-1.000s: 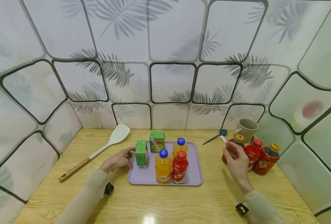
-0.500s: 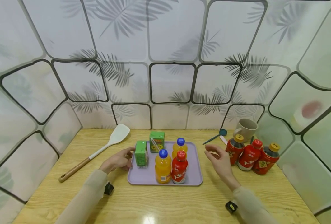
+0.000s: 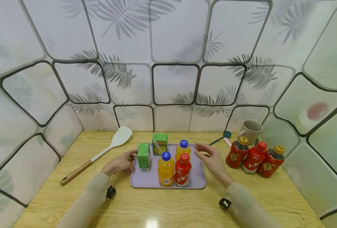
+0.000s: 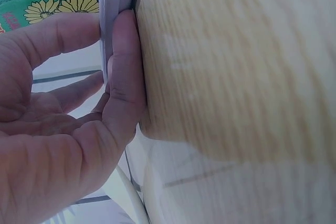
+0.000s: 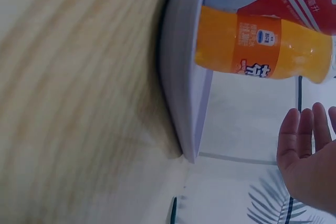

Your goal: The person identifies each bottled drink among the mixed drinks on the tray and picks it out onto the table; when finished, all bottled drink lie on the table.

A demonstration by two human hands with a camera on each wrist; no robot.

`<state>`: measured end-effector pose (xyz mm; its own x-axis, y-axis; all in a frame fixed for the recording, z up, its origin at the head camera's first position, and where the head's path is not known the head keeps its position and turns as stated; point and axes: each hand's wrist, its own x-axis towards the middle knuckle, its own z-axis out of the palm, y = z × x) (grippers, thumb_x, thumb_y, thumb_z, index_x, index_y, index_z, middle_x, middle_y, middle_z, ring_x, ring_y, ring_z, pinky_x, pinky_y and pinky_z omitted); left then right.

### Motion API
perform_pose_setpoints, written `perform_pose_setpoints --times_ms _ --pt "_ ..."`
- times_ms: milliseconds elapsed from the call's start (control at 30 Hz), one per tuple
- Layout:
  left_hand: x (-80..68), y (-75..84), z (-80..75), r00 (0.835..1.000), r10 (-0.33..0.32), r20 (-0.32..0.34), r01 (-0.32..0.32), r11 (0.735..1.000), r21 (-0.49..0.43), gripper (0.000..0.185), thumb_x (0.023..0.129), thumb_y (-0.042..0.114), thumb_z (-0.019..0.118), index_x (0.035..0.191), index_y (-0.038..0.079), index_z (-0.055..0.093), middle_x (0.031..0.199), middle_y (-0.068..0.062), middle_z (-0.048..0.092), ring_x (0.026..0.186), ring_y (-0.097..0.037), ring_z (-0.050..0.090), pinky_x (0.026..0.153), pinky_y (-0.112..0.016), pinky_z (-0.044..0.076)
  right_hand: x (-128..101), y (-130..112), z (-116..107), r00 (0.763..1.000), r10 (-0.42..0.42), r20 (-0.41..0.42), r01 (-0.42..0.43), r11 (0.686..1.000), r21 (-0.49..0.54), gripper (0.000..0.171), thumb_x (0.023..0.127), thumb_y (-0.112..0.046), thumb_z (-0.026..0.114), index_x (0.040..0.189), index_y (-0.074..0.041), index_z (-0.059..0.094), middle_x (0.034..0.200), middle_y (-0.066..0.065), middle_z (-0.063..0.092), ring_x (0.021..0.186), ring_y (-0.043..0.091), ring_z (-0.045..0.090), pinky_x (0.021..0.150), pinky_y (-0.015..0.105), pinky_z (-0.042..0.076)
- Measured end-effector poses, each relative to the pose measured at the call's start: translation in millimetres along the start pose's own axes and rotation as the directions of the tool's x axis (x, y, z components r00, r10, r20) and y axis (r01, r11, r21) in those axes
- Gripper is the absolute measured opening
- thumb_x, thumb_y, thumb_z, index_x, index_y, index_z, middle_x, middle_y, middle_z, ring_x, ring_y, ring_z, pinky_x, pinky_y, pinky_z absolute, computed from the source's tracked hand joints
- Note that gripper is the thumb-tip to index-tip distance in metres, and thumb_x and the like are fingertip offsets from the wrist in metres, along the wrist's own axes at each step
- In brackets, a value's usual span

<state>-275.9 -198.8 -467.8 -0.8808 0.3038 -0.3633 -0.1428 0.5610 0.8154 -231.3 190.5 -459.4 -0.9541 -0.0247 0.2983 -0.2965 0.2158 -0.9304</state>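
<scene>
While resting flat on the wooden table (image 3: 168,205), holding two orange juice bottles, one red bottle and two green cartons: lavender tray (image 3: 198,180), sitting mid-table, its near edge well short of the table's near edge. Pressing against the tray's left rim, thumb side lying along the lip in the left wrist view: left hand (image 3: 120,164), fingers loosely bent, pinching nothing that can be made out, with the near green carton (image 3: 143,156) just beside the fingertips. Hovering over the tray's far right corner, fingers straight and spread, gripping nothing: right hand (image 3: 211,160), near the far orange juice bottle (image 3: 183,149) but apart from it. Standing at the tray's near edge, side by side: near orange juice bottle (image 3: 166,169) and red bottle (image 3: 182,170). Blocking most of the far carton (image 3: 160,143): nothing, though its base is partly hidden behind the near carton. Clustering right of the tray: three red bottles (image 3: 254,157), overlapping one another. Peeking from behind them: beige mug (image 3: 251,131), lower part hidden. Lying far left: white spatula (image 3: 100,154). Showing only partly behind the right hand: teal spoon (image 3: 222,137). Cutting off the right hand in the right wrist view: frame edge.
</scene>
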Motion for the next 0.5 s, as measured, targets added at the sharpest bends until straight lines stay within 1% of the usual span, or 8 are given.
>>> perform_pose_setpoints --times_ms 167,233,300,400,500 --pt "0.0 -0.9 0.1 1.000 -0.004 -0.006 0.004 1.000 0.003 0.090 0.070 -0.013 0.063 0.152 0.010 0.032 0.132 -0.022 0.041 0.091 -0.024 0.054 0.065 -0.031 0.055 7.2 -5.8 8.4 0.999 -0.021 0.046 0.021 1.000 0.000 0.041 0.089 -0.016 0.071 0.128 -0.003 0.063 0.122 0.019 0.066 0.109 0.025 0.061 0.088 0.019 0.051" --pt "0.1 -1.5 0.2 1.000 -0.006 -0.007 0.006 1.000 0.004 0.091 0.069 -0.013 0.063 0.152 0.010 0.032 0.132 -0.023 0.040 0.090 -0.025 0.055 0.065 -0.031 0.055 10.2 -8.2 11.5 0.998 -0.026 0.062 0.026 1.000 -0.002 0.042 0.088 -0.017 0.072 0.127 -0.004 0.064 0.123 0.017 0.066 0.112 0.028 0.060 0.088 0.020 0.052" --pt "0.4 -1.9 0.3 1.000 -0.007 -0.008 0.007 1.000 0.004 0.091 0.069 -0.013 0.063 0.152 0.010 0.032 0.133 -0.023 0.040 0.090 -0.025 0.055 0.065 -0.031 0.055 13.3 -10.9 15.0 0.997 -0.029 0.070 0.029 1.000 -0.007 0.041 0.087 -0.018 0.074 0.125 -0.005 0.066 0.123 0.015 0.066 0.111 0.028 0.060 0.087 0.021 0.053" --pt "0.8 -2.1 0.4 1.000 -0.004 -0.008 0.004 1.000 0.003 0.091 0.069 -0.012 0.063 0.152 0.010 0.032 0.133 -0.023 0.040 0.088 -0.024 0.056 0.065 -0.031 0.055 16.8 -14.5 19.6 0.997 -0.016 0.076 0.018 1.000 -0.019 0.041 0.085 -0.019 0.076 0.123 -0.007 0.068 0.123 0.013 0.067 0.110 0.023 0.060 0.087 0.023 0.053" --pt "0.9 -1.9 0.6 1.000 0.000 -0.008 0.000 1.000 0.006 0.091 0.070 -0.012 0.063 0.152 0.010 0.032 0.133 -0.023 0.040 0.087 -0.024 0.056 0.065 -0.031 0.055 19.4 -17.0 23.1 0.997 0.012 0.082 -0.009 0.999 -0.035 0.041 0.084 -0.021 0.077 0.123 -0.008 0.069 0.121 0.012 0.067 0.109 0.021 0.060 0.088 0.025 0.053"
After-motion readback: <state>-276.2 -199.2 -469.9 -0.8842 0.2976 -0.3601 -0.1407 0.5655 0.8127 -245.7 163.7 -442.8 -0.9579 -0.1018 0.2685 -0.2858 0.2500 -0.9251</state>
